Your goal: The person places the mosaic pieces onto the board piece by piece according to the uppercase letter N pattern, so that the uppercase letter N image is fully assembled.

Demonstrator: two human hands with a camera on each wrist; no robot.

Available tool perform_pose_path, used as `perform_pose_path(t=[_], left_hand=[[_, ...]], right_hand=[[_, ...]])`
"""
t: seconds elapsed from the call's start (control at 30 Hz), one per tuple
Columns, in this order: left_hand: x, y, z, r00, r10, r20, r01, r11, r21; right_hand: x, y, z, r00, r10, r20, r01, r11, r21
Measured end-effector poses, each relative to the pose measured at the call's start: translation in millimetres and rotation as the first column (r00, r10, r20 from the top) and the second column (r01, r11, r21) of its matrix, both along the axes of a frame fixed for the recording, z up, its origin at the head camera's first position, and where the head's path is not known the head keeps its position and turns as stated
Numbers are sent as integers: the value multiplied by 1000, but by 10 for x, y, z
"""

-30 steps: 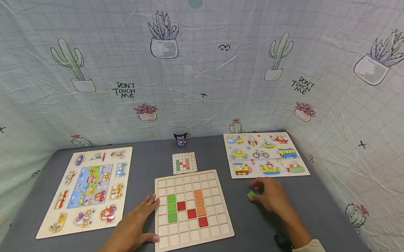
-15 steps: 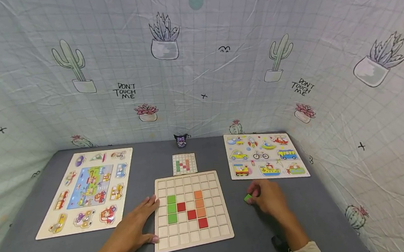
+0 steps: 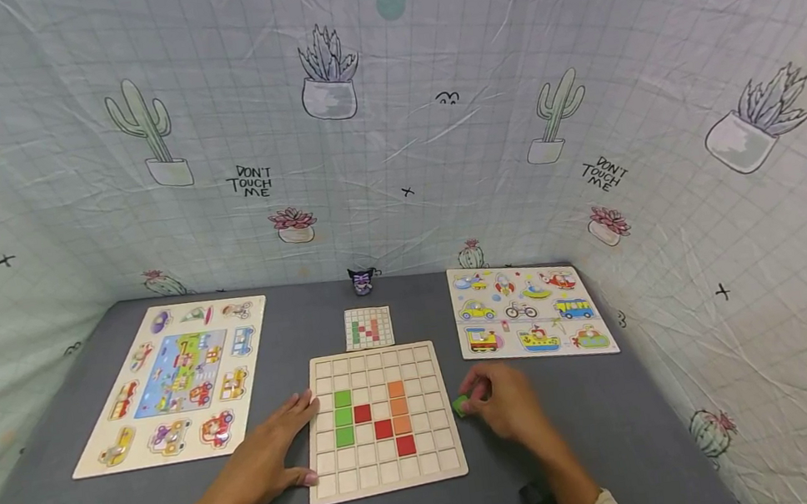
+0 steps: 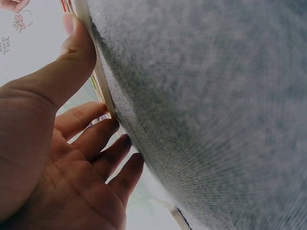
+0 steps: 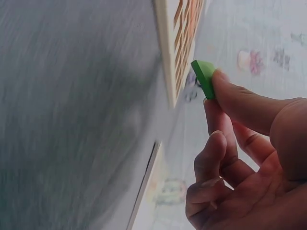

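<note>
A wooden grid board [image 3: 381,472] lies flat on the dark table, with green, red and orange square tiles in some of its cells. My left hand [image 3: 268,452] rests at the board's left edge, thumb and fingers spread and touching its rim; the left wrist view shows the fingertips against the edge. Between thumb and forefinger my right hand [image 3: 507,404] pinches a green square tile [image 5: 204,78], just beside the board's right edge. Behind the board lies a small pattern card [image 3: 367,327] printed with coloured squares in a grid.
A vehicle puzzle board [image 3: 250,388] lies at the left, and a second puzzle board [image 3: 490,314] at the back right. A small purple figurine [image 3: 361,281] stands behind the card. A printed cloth [image 3: 390,144] hangs behind and beside the table.
Holding the green tile, my right hand has moved left from the bare table towards the grid board's right edge. My left hand has stayed put.
</note>
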State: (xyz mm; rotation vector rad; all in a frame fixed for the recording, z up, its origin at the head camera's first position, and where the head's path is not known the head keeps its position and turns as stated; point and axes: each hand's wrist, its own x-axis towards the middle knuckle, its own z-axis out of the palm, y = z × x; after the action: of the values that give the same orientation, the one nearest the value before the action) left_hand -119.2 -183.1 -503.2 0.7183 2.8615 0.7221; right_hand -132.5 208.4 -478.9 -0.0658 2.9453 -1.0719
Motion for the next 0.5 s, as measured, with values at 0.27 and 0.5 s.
perform_pose_path(t=[0.27, 0.5], left_hand=[[19, 8, -10, 1000, 5, 8, -5, 1000, 1], [24, 14, -3, 1000, 7, -8, -7, 1000, -7]], right_hand=[[82, -312, 2, 995, 97, -5, -97, 993, -69], [149, -640, 2, 985, 170, 8, -169, 982, -87]])
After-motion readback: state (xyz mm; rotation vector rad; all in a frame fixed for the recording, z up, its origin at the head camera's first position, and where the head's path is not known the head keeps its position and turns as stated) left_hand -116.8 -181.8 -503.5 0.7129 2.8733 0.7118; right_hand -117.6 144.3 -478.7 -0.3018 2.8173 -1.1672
